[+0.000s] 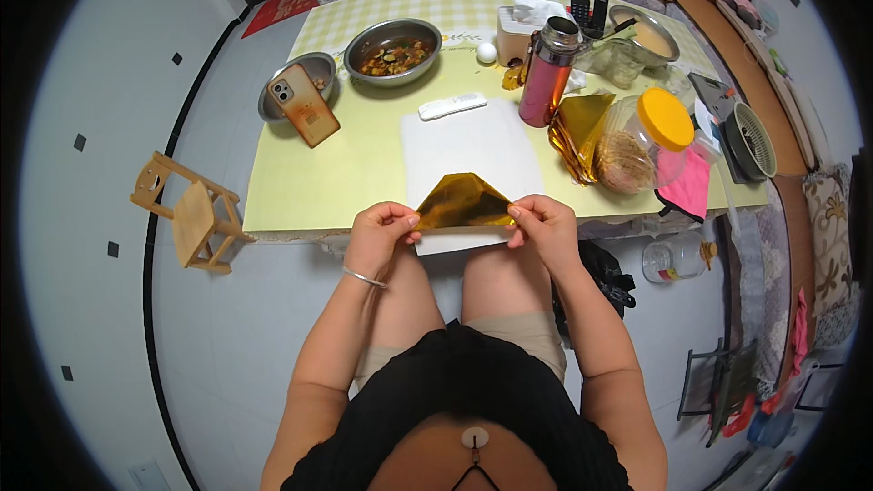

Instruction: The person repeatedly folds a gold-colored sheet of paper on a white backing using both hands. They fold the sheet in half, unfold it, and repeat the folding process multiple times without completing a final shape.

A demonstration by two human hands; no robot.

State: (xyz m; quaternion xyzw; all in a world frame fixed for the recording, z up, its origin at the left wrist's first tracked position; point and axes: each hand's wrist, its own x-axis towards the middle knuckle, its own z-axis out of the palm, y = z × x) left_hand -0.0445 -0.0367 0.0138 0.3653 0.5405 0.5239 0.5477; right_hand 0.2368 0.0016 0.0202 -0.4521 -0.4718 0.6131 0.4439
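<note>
A sheet of shiny gold foil paper (464,201), folded into a flat-topped shape with two side points, is stretched between my hands at the table's near edge. My left hand (386,221) pinches its left corner between thumb and fingers. At the right corner, my right hand (542,224) grips it the same way. Beneath the foil lies a white sheet (468,150), partly hanging over the edge. A white oblong object (452,106) rests on that sheet. More gold foil paper (582,132) lies in a pile to the right.
A phone (306,106) leans on a metal bowl (271,105) at left. Behind are a bowl of food (392,52) and a white egg-like ball (486,54). A pink thermos (548,73), a yellow-lidded jar (666,118) and a pink cloth (687,184) stand right. A small wooden chair (195,211) is on the floor.
</note>
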